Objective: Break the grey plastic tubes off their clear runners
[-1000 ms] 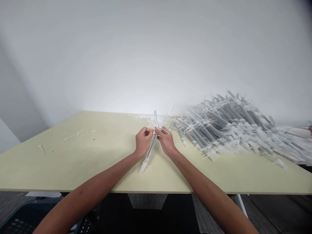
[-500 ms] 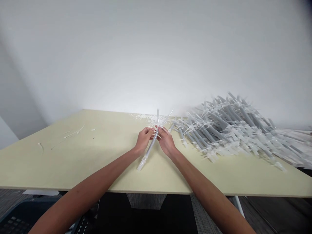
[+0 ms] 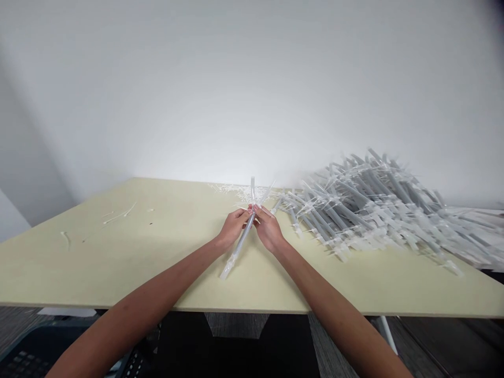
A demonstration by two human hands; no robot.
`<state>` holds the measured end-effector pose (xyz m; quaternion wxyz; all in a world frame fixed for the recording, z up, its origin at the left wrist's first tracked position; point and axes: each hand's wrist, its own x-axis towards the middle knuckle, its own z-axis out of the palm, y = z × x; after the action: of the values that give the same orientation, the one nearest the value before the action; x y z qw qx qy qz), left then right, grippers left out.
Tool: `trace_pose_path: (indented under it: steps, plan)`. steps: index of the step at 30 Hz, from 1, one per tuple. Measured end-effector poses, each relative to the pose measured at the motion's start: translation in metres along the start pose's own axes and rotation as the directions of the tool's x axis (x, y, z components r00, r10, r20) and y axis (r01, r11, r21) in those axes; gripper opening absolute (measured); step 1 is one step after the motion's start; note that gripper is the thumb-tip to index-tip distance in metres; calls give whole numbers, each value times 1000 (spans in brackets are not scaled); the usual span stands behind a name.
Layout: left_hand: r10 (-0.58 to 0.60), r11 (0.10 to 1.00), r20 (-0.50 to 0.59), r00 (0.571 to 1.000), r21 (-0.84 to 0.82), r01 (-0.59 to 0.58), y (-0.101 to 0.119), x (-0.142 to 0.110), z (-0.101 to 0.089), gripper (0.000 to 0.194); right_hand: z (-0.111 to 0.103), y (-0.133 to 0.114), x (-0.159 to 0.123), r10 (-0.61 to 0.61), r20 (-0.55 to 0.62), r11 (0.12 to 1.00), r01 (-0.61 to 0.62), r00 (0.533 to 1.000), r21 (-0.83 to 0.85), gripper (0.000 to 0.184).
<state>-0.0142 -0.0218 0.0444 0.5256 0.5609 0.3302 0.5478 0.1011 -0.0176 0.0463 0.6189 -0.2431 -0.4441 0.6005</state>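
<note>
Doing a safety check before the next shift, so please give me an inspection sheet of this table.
Surface: pale yellow tabletop, white plastic scraps lying on it.
Job's things: clear plastic tube, held at a slant above the tabletop.
Clutter: heap of grey plastic tubes with white tabs, to the right.
Hands: left hand and right hand both grip the tube, touching each other.
Cables: nothing seen.
Surroundings: white wall behind; black keyboard below, at lower left.
</note>
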Motion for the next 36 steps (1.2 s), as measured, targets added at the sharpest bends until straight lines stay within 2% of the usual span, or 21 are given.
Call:
trace_pose_path:
  steps: [5,15,36]
  plan:
    - [26,1000,-3,1000,3,-26,-1,-1,0,36,0,-1,0,28,8,1000,-28,1000,6,17]
    - [45,999,6,999,-13,-45,-2,0,-1,34,-1,-1,-1,9,23,1000,-8,1000,-3,17]
    - [29,999,34,999,-16,-29,-4,1,-3,35,-2,-1,-1,23,13,1000,-23,1000,0,18]
